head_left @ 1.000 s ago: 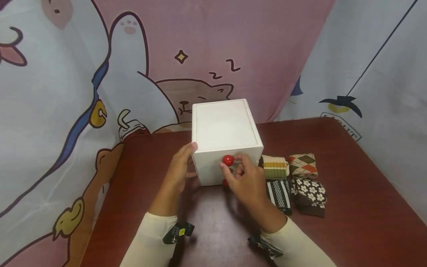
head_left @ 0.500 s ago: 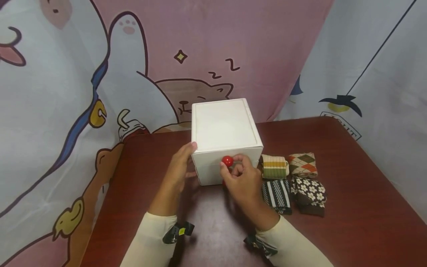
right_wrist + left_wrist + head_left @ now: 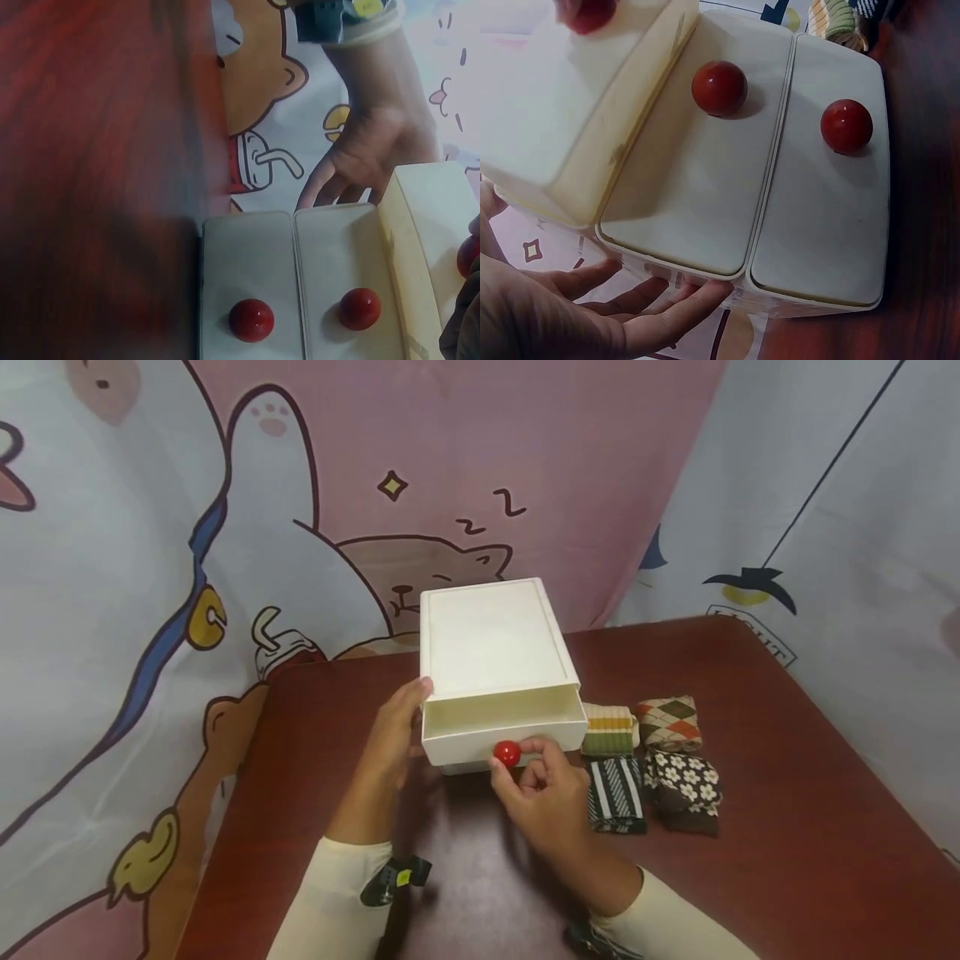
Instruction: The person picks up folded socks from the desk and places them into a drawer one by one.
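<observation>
A small white chest of drawers (image 3: pixel 495 635) stands on the table, three drawers high with round red knobs. Its top drawer (image 3: pixel 457 745) is pulled partway out, and the part of its inside that shows is bare. My right hand (image 3: pixel 551 789) pinches that drawer's red knob (image 3: pixel 507 753) between thumb and fingers. Along the chest's left side lies my left hand (image 3: pixel 386 739), thumb at the top edge, fingers extended against the side wall (image 3: pixel 652 345). Both lower drawers, the middle one (image 3: pixel 697 165) and the bottom one (image 3: pixel 825 202), are closed.
Right of the chest lie several folded socks: a yellow-and-green striped pair (image 3: pixel 609 731), an argyle pair (image 3: pixel 670 724), a dark striped pair (image 3: pixel 615 795) and a flowered pair (image 3: pixel 682 789). A cartoon-printed cloth (image 3: pixel 585 485) hangs behind the dark red table (image 3: pixel 795 793).
The top drawer has slid out toward me, with my right hand on its knob moving the same way. My left hand keeps its place at the chest's side. The view has shifted slightly.
</observation>
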Available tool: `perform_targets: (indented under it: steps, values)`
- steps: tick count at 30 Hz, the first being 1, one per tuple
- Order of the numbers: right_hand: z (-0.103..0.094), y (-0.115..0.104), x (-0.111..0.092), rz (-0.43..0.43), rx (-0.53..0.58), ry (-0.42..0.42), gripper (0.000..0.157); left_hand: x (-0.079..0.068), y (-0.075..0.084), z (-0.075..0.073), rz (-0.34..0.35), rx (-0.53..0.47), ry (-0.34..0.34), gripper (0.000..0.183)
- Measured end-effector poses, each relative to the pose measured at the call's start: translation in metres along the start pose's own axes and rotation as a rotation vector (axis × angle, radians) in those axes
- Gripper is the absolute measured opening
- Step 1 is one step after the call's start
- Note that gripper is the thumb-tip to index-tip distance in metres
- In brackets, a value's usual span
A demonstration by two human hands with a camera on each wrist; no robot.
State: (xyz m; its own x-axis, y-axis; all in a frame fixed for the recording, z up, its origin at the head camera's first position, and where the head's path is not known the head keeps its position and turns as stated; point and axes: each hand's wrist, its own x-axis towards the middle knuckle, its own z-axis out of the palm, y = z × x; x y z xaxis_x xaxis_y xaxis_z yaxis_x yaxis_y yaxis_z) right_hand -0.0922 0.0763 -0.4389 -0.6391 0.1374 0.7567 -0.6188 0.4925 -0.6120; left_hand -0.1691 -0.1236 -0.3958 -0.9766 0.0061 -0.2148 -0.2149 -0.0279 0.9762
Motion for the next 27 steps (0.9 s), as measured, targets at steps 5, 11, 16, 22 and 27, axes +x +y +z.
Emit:
perform_targets:
  steps: [5, 11, 16, 22, 27]
  values:
    - [-0.010, -0.007, -0.009, -0.021, 0.026, -0.020, 0.032, 0.000, -0.001, 0.000, 0.009, -0.003, -0.006, 0.061]
    - [-0.020, -0.015, -0.017, -0.009, 0.042, -0.043, 0.029, 0.001, -0.003, -0.001, 0.032, 0.016, 0.006, 0.060]
    - [-0.023, -0.018, -0.020, -0.006, 0.067, -0.049, 0.027, 0.000, -0.001, -0.001, 0.039, 0.004, 0.000, 0.058]
    - [-0.024, -0.018, -0.023, -0.022, 0.061, -0.052, 0.028, 0.000, -0.002, -0.002, 0.037, -0.008, -0.011, 0.058]
    - [-0.024, -0.018, -0.026, -0.042, 0.056, -0.049, 0.028, 0.001, -0.001, -0.002, 0.027, -0.007, -0.010, 0.059]
